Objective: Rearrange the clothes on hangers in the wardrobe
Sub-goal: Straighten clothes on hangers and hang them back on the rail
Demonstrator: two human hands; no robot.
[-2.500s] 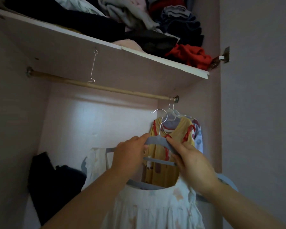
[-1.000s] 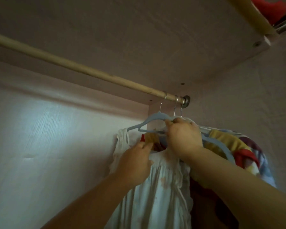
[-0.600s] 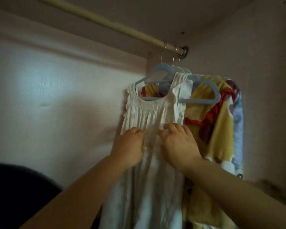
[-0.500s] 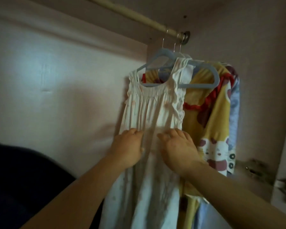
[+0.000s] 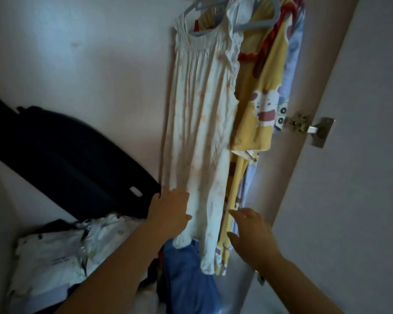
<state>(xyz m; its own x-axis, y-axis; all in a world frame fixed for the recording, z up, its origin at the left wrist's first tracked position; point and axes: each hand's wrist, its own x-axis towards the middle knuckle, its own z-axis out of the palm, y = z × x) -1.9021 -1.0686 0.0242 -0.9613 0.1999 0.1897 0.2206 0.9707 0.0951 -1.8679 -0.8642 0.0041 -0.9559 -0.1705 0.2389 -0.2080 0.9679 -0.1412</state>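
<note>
Update: white sleeveless dress (image 5: 202, 109) was hung. Its blue-grey hanger (image 5: 256, 24) sat at the top edge of view, far above both grips; the rail itself was out of frame.

Since half a second earlier both hands had slid from the gathered chest panel down to the hem, so it read as a smoothing pass.

- left grip (image 5: 170, 209): fingers curled into the dress's lower left edge, with fabric bunched just under it. It looked pinched, not merely pressed.
- right grip (image 5: 250, 234): fingers spread, holding nothing, just right of the hem. It looked clear of the cloth but I couldn't be sure.

Yellow printed garment (image 5: 259, 87) hung directly behind the dress, up and right of the right grip.

Below the left grip was blue cloth (image 5: 186, 279). Further left were a white bundle (image 5: 55, 257) and a dark bag (image 5: 66, 150).

My read was that this item was done. Hanger seated, drape straight, one hand already off. The loose pile on the wardrobe floor was the likely next pick.
</note>
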